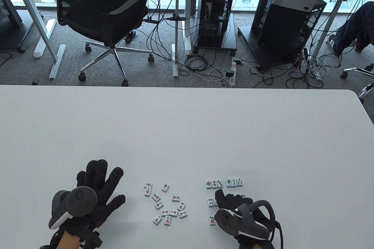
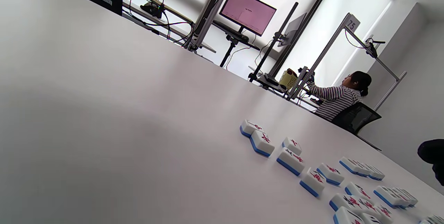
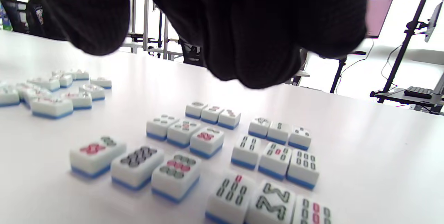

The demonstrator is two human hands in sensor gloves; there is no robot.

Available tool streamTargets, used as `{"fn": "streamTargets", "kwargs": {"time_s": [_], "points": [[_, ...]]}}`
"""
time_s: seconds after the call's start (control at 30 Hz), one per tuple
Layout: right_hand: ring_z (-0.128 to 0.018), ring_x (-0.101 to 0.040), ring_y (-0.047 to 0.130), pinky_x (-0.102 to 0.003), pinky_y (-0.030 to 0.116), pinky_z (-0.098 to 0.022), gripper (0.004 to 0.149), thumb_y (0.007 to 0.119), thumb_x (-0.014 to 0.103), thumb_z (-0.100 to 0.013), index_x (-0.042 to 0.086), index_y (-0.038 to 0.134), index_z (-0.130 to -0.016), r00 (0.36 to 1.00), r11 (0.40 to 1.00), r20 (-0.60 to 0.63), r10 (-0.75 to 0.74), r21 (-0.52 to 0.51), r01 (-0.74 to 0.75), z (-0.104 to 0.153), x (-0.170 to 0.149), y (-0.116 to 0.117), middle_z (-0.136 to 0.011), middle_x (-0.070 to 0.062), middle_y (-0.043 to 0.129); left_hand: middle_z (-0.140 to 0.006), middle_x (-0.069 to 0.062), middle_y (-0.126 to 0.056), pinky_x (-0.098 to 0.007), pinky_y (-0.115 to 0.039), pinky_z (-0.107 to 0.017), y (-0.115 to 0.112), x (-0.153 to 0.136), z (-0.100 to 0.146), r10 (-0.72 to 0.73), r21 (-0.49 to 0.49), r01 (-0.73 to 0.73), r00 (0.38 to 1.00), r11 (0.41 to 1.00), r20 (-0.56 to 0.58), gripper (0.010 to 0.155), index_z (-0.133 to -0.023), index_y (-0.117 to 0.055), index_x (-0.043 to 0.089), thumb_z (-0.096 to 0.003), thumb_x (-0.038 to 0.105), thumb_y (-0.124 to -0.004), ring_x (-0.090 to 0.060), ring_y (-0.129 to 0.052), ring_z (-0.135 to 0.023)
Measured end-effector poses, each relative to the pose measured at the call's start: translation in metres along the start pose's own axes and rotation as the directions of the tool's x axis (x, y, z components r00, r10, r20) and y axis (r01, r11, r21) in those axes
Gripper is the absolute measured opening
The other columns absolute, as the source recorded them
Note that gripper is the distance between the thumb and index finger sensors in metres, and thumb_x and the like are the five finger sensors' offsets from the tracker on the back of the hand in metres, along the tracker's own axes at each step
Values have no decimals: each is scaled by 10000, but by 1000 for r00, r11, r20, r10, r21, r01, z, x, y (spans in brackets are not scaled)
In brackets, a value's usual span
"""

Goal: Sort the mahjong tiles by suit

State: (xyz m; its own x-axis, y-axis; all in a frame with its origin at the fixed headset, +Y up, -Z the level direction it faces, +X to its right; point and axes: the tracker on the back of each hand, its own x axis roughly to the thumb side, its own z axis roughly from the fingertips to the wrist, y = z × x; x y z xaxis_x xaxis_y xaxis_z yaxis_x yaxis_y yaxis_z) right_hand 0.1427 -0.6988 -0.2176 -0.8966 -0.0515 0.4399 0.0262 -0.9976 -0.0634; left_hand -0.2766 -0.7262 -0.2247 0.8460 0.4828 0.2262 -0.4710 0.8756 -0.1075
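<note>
A tag reading 75 [image 2: 351, 25] tops a metal frame beyond the white counter [image 1: 187, 132]. Between the spread, empty left hand [image 1: 93, 192] and the loosely curled, empty right hand [image 1: 238, 211], red-character mahjong tiles [image 1: 166, 203] lie scattered; an office chair [image 1: 102, 15] stands on grey carpet.

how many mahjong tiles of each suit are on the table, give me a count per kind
white blue-backed tiles with red characters, loose cluster: 12
white blue-backed tiles with circle dots, in rows: 9
white blue-backed tiles with bamboo sticks, in rows: 9
total: 30
</note>
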Motion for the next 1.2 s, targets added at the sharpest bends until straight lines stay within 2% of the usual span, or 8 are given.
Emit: {"fn": "streamTargets", "kwargs": {"time_s": [0.1, 0.23, 0.3, 0.4, 0.47, 0.63, 0.97, 1.2], "points": [[-822, -399, 769, -587, 655, -645, 728, 748, 534, -466, 172, 586, -1077, 997, 989, -3, -77, -123, 76, 6, -8, -20, -1031, -167, 689, -1087, 183, 160, -547, 113, -709, 0, 0, 0, 7, 11, -7, 1000, 1000, 25, 807, -1108, -240, 443, -444, 744, -585, -134, 227, -1054], [-1029, -440, 463, -653, 451, -745, 759, 694, 589, -484, 261, 462, -1128, 992, 970, -36, -121, -217, 111, 10, -13, -35, -1178, -162, 375, -1089, 190, 166, -549, 127, -701, 0, 0, 0, 9, 28, -10, 999, 1000, 49, 821, -1105, -224, 457, -431, 761, -582, -127, 236, -1054], [-1071, -437, 265, -678, 311, -766, 771, 665, 610, -493, 309, 377, -1142, 988, 954, -41, -150, -269, 134, 10, -16, -36, -1199, -137, 169, -1092, 190, 163, -550, 128, -701, -1, 0, 0, 3, 33, -5, 998, 999, 61, 822, -1103, -220, 462, -429, 766, -579, -127, 236, -1056], [-1068, -418, 76, -682, 188, -760, 768, 625, 637, -499, 360, 303, -1139, 983, 930, -58, -173, -338, 143, 8, -27, -31, -1193, -85, 54, -1092, 194, 163, -549, 124, -705, -2, -1, 0, 0, 29, -2, 998, 1000, 70, 825, -1102, -220, 464, -425, 770, -578, -124, 233, -1058], [-1049, -414, 9, -684, 131, -739, 770, 602, 656, -500, 382, 260, -1134, 977, 924, -89, -194, -351, 151, 6, -35, -21, -1183, -65, 16, -1093, 195, 161, -549, 119, -710, -3, -1, 0, 7, 23, -9, 997, 1000, 78, 825, -1103, -225, 463, -423, 769, -579, -122, 229, -1061], [-1015, -396, -99, -677, 33, -712, 771, 588, 668, -494, 424, 192, -1110, 962, 938, -128, -243, -286, 198, 6, -51, 3, -1161, -27, -58, -1116, 186, 128, -540, 130, -708, -7, -3, -1, 5, 16, -6, 997, 1000, 82, 823, -1106, -246, 461, -421, 768, -584, -125, 211, -1073], [-994, -384, -129, -667, 5, -692, 774, 575, 673, -492, 423, 170, -1102, 965, 930, -86, -246, -300, 211, 7, -44, 4, -1151, -37, -65, -1139, 179, 66, -521, 75, -758, -22, 5, -6, -124, -4, 126, 984, 992, 127, 873, -1096, -310, 456, -381, 720, -737, -139, 126, -1113], [-999, -378, -123, -670, 8, -692, 777, 573, 671, -497, 414, 164, -1106, 952, 910, -54, -302, -313, 271, 9, -42, 1, -1155, -56, -53, -1175, 139, -37, -515, -130, -832, -22, 26, -22, -275, 11, 276, 950, 961, 145, 862, -1092, -351, 436, -384, 659, -789, -199, -79, -1159]]}}
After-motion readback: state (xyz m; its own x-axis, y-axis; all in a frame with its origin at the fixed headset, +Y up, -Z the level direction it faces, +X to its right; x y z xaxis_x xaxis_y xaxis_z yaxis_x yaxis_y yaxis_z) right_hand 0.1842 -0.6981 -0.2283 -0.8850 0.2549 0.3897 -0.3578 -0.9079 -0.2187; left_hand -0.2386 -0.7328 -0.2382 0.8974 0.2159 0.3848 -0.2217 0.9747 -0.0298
